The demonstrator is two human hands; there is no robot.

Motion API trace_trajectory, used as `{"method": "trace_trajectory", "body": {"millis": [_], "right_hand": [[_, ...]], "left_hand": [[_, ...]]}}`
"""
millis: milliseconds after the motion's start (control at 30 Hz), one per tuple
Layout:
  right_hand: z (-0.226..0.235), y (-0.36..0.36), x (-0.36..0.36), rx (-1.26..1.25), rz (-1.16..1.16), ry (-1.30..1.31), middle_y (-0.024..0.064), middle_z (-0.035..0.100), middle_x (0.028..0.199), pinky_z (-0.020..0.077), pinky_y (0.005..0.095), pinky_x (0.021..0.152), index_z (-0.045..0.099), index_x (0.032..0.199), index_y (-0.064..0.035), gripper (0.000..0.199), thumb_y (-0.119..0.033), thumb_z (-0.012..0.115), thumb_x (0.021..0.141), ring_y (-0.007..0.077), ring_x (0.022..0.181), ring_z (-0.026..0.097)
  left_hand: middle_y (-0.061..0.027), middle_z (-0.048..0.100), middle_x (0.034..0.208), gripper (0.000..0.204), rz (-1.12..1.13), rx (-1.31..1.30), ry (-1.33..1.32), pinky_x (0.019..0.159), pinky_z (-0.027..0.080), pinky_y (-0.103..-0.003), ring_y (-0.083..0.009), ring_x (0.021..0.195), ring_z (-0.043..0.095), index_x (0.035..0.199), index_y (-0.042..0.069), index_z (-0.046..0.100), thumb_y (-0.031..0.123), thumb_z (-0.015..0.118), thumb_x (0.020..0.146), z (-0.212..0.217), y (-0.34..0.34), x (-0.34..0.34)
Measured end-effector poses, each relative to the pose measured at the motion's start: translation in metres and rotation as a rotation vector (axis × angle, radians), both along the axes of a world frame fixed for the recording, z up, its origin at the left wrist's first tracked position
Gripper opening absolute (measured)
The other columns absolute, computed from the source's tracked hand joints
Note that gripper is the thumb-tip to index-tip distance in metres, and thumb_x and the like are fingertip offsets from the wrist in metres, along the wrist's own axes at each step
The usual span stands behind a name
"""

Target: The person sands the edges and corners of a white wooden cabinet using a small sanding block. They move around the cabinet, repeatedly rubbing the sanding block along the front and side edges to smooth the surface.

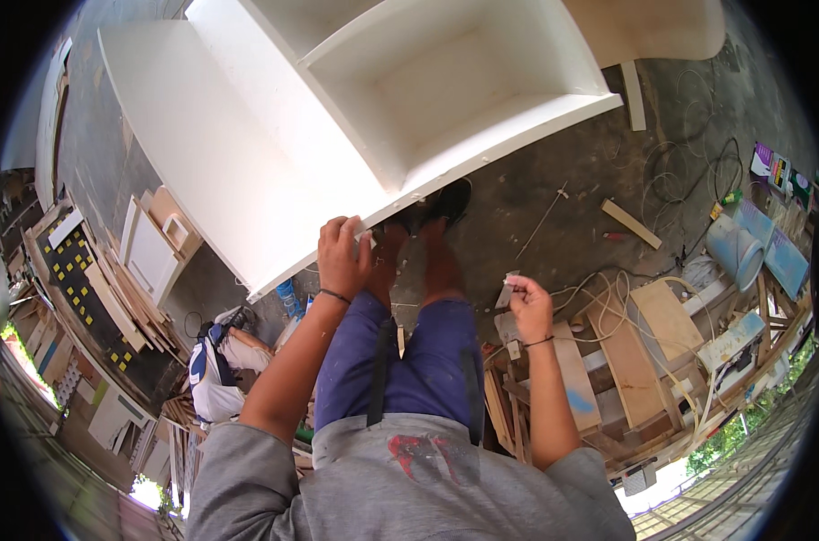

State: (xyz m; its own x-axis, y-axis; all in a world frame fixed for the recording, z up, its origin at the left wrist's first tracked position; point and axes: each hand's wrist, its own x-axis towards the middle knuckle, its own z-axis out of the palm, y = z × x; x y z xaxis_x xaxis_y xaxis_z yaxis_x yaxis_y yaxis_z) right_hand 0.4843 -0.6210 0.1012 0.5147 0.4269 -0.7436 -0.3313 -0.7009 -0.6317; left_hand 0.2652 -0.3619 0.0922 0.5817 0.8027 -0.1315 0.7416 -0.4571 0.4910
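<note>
A large white cabinet (pixel 274 171) with open compartments lies in front of me, its near edge running diagonally across the view. At that edge is my left hand (pixel 344 261), fingers bent and close together against the board. A small whitish bit shows beside its fingertips; what the fingers hold is partly hidden. Several small white spots dot the edge to the right of this hand. My right hand (pixel 529 307) is raised off to the right, away from the cabinet. Its thumb and finger pinch a small flat pale piece (pixel 506 293), whose kind I cannot make out.
Wood boards (pixel 618 361) and a looped hose (pixel 608 298) lie at the right, near a paint-stained bucket (pixel 734 250). A wood strip (pixel 631 224) is on the floor. Stacked panels (pixel 148 248) and a white-and-blue bag (pixel 213 374) stand at the left.
</note>
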Motion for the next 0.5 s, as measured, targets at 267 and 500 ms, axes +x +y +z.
{"method": "trace_trajectory", "body": {"millis": [267,500], "right_hand": [[0.018,0.101,0.004,0.037,0.445,-0.539,0.0087,0.06,0.07,0.0447,0.0312,0.057,0.055,0.089,-0.0013,0.012,-0.012,0.061,0.088,0.0171,0.062,0.059],[0.024,0.186,-0.036,0.035,0.455,-0.581,0.0174,0.062,0.076,0.0472,0.0455,0.057,0.052,0.095,-0.0071,0.008,-0.015,0.05,0.094,0.0387,0.066,0.061]], "left_hand": [[-0.0144,0.059,0.095,0.019,0.072,-0.064,0.062,0.081,0.043,-0.04,-0.0321,0.093,0.055,0.099,0.004,0.06,0.012,0.065,0.083,-0.003,0.026,-0.108],[-0.0226,0.052,0.122,0.064,0.707,0.468,0.437,0.1,0.039,-0.046,-0.0369,0.112,0.052,0.121,-0.003,0.05,0.05,0.06,0.088,-0.079,0.171,-0.235]]}}
